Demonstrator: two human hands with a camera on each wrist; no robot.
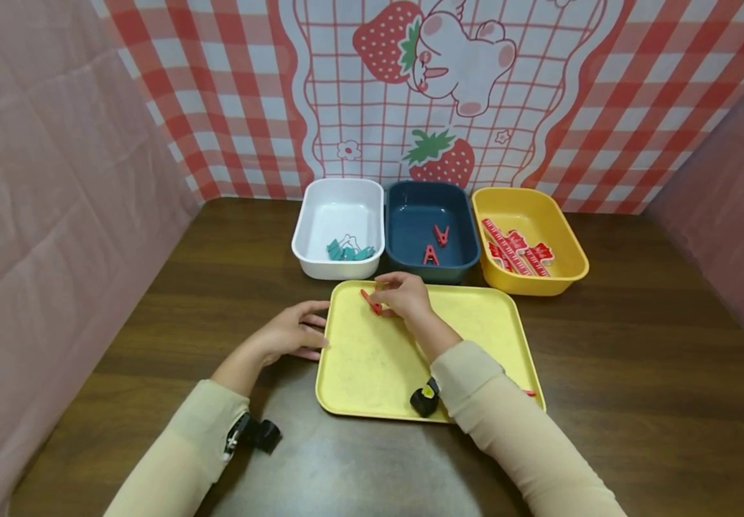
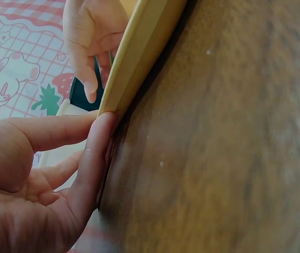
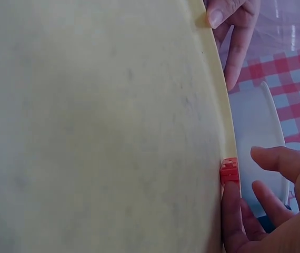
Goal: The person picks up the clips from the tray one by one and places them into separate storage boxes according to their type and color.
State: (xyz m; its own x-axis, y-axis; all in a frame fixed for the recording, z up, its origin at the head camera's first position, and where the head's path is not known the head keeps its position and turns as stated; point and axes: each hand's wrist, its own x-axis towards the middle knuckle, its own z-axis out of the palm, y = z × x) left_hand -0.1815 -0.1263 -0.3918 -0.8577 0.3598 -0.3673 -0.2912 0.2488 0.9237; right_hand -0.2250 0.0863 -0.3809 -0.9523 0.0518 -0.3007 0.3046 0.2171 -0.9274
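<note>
A red clothespin (image 1: 372,302) lies near the far left corner of the yellow tray (image 1: 372,366). My right hand (image 1: 407,298) reaches over the tray to it. In the right wrist view, one finger (image 3: 231,205) touches the red clothespin (image 3: 229,170), while the thumb stays apart from it. My left hand (image 1: 291,334) is at the tray's left side with fingers spread. Its fingertips (image 2: 103,122) touch the tray's rim in the left wrist view. Another small red piece (image 1: 528,393) shows at the tray's right edge, partly hidden by the right sleeve.
Behind the tray, a white bin (image 1: 304,248) holds teal clips, a dark blue bin (image 1: 404,208) holds two red clothespins, and a yellow bin (image 1: 566,251) holds red-and-white flat pieces. A checked cloth (image 1: 230,86) hangs behind the wooden table (image 1: 630,345).
</note>
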